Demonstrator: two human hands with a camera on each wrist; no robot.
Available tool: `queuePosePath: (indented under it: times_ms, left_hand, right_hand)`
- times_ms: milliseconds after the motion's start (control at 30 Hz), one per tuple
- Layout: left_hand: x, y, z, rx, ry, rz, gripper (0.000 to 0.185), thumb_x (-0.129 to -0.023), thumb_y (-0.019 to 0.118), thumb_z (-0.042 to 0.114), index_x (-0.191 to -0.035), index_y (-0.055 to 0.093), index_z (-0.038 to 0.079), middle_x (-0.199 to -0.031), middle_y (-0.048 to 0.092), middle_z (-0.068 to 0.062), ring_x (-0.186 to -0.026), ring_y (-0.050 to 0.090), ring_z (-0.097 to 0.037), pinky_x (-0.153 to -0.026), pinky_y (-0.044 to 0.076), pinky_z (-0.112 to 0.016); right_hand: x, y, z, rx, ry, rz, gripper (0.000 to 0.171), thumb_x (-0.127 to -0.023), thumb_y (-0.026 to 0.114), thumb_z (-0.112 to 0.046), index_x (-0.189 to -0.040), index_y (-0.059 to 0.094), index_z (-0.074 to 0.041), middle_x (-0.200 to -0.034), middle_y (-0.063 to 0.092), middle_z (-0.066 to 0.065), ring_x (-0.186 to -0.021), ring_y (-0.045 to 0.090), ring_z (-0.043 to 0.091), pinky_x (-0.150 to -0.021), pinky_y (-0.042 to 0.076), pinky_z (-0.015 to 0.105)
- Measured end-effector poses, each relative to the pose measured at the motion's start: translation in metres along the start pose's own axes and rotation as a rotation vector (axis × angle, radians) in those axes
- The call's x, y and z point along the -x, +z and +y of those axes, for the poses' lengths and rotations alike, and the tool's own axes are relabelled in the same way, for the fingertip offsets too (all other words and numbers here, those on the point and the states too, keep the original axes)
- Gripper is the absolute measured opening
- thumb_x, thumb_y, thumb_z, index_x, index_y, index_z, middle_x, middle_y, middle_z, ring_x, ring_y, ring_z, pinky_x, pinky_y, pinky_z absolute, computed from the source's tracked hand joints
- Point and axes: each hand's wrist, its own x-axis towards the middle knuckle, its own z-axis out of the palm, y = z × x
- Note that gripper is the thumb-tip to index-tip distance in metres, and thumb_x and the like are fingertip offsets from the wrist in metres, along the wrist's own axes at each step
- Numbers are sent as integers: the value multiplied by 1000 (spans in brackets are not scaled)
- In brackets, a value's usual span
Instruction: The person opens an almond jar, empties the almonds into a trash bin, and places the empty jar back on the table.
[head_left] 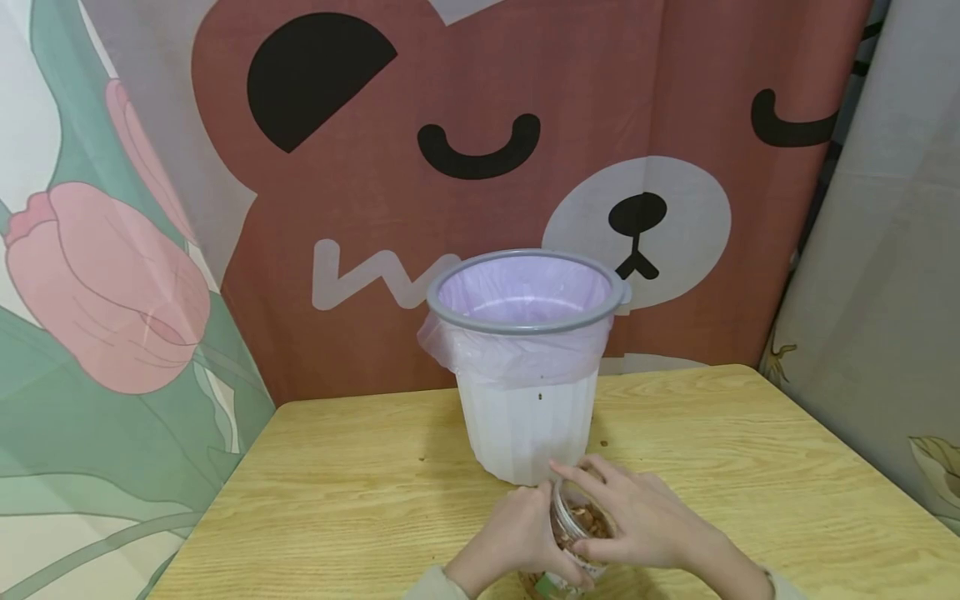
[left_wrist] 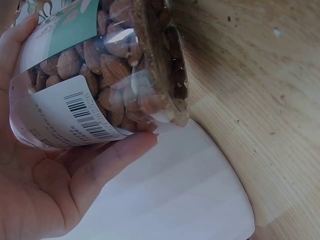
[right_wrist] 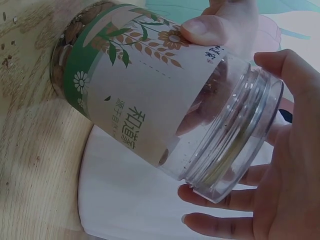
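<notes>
A clear plastic jar of almonds, with a green and white label, is tilted just above the table's front edge. My left hand grips its body; in the left wrist view the thumb presses under the barcode label of the jar. My right hand curls round the jar's top. In the right wrist view its fingers wrap the threaded neck of the jar, and no lid shows there. A white bin with a grey rim and purple liner stands directly behind the jar.
The light wooden table extends left and right of the bin, with a few dark crumbs on it. A bear-print cloth hangs close behind the table. The bin's white wall is right beside the jar.
</notes>
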Motion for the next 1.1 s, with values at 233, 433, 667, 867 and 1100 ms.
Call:
queuePosePath:
  times_ms: [233, 433, 667, 867, 1100]
  left_hand:
    - [1, -1, -1, 25, 0, 0, 82, -49, 82, 52, -106, 51, 2, -76, 54, 7, -63, 49, 1, -53, 40, -14]
    - [0, -1, -1, 38, -10, -11, 88, -49, 82, 52, -113, 49, 2, -83, 57, 5, -69, 52, -1, -57, 42, -15]
    - [-1, -1, -1, 24, -2, -12, 89, -49, 82, 51, -115, 49, 2, -85, 59, 4, -70, 54, -2, -58, 43, -15]
    - [-1, 1, -1, 16, 3, 7, 84, -48, 82, 51, -110, 50, 4, -82, 58, 5, -68, 53, -1, -57, 42, -14]
    - [-1, 1, -2, -3, 18, 28, 81, -47, 82, 52, -105, 53, 3, -80, 58, 5, -66, 53, -1, -55, 42, -13]
  right_hand:
    - [0, 0, 1, -13, -6, 10, 69, -75, 62, -51, -136, 37, -30, -108, 46, -7, -49, 30, -6, -38, 26, 14]
    - [1, -2, 0, 6, -2, 30, 70, -74, 64, -51, -136, 36, -31, -109, 45, -8, -52, 30, -5, -38, 26, 15]
    - [2, -3, 0, 5, -7, 59, 74, -73, 66, -50, -137, 35, -30, -109, 46, -7, -51, 28, -6, -38, 25, 15]
    - [5, -2, 2, 5, -18, 90, 76, -72, 66, -51, -137, 34, -29, -109, 46, -6, -46, 22, -8, -38, 23, 14]
    - [8, -3, 2, 24, -7, 111, 76, -69, 68, -49, -136, 36, -30, -108, 45, -9, -50, 24, -7, -40, 24, 15]
